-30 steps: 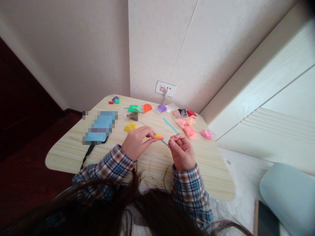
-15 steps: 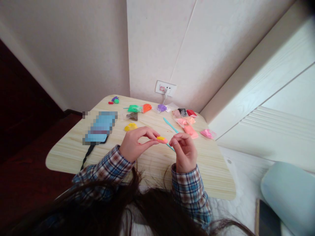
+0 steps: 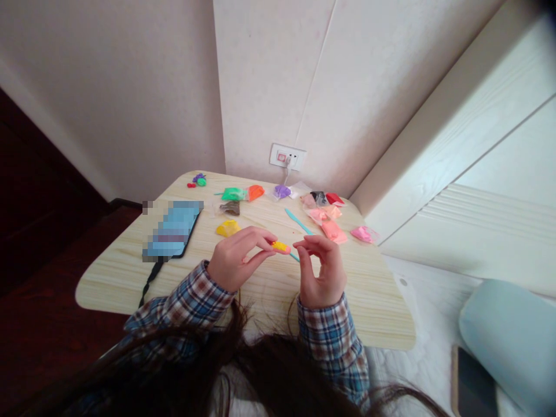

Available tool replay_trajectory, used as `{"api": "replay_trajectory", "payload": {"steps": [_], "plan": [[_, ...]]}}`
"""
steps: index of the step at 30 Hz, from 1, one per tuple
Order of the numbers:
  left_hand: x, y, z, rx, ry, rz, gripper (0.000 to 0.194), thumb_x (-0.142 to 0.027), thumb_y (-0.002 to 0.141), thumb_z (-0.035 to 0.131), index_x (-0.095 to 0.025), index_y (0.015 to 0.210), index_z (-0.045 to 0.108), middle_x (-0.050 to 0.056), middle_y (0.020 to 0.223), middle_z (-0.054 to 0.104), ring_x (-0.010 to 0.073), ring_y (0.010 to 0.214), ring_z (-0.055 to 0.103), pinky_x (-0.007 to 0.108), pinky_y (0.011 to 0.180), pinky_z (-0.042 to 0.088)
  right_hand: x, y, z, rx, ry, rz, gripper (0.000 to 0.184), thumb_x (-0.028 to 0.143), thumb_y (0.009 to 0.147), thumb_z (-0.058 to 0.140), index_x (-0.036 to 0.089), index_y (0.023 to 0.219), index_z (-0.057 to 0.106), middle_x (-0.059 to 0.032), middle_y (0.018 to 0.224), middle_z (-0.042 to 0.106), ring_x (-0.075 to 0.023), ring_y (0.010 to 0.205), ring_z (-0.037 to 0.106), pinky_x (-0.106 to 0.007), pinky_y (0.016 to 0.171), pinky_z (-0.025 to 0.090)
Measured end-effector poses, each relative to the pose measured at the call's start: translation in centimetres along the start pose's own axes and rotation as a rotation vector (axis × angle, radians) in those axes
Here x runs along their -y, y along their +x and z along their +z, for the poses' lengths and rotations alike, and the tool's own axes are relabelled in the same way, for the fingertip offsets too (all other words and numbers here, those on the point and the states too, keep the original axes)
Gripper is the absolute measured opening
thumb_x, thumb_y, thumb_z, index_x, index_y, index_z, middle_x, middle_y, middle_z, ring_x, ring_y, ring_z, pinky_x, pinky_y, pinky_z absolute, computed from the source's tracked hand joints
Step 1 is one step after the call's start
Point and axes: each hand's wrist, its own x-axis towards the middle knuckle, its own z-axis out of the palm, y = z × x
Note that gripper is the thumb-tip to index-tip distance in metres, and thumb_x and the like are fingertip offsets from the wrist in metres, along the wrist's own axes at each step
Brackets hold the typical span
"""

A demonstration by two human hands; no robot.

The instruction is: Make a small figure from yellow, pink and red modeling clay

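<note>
Left hand point(image 3: 234, 260) pinches small orange-yellow clay piece point(image 3: 281, 247) above tabletop point(image 3: 260, 289) middle, nearer front edge. Right hand point(image 3: 320, 269) just beside, fingertips curled together; whether it grips anything, cannot tell. Clay likely light, soft, dents easily: hold gently by ends.

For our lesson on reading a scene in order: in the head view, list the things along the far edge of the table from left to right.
Small purple, green and red clay shapes → green clay packet → orange clay packet → purple clay packet → black clay packet → red clay packet → bright pink clay packet.
</note>
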Motion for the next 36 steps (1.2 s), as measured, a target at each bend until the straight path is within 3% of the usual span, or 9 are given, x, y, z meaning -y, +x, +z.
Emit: {"api": "replay_trajectory", "payload": {"steps": [11, 29, 36], "plan": [[0.14, -0.36, 0.28, 0.084, 0.099, 0.106, 0.005, -0.01, 0.08, 0.06, -0.014, 0.078, 0.058, 0.006, 0.085, 0.068, 0.0123, 0.081, 0.064, 0.023, 0.074, 0.053, 0.03, 0.01, 0.11, 0.009, -0.087, -0.054, 0.024, 0.01, 0.082, 0.054, 0.02, 0.104, 0.053, -0.0021, 0.08, 0.069, -0.0121, 0.071, 0.067, -0.024, 0.06, 0.054], [0.04, -0.54, 0.55, 0.068, 0.081, 0.077, 0.006, -0.011, 0.08, 0.059, -0.015, 0.076, 0.057, 0.005, 0.083, 0.066, 0.0127, 0.079, 0.063, 0.024, 0.072, 0.053, 0.72, -0.38, 0.31, 0.063, -0.21, -0.045, 0.025, 0.013, 0.084, 0.052, 0.02, 0.108, 0.053, -0.0035, 0.083, 0.072, -0.0142, 0.073, 0.067, -0.026, 0.059, 0.054], [-0.03, -0.62, 0.52, 0.05, 0.095, 0.058, 0.006, -0.012, 0.08, 0.06, -0.015, 0.076, 0.058, 0.006, 0.082, 0.066, 0.013, 0.079, 0.063, 0.024, 0.072, 0.053, 0.63, -0.51, 0.43, 0.07, -0.244, -0.092, 0.025, 0.012, 0.083, 0.055, 0.02, 0.106, 0.055, -0.0043, 0.086, 0.072, -0.0155, 0.077, 0.068, -0.03, 0.068, 0.056]]}}
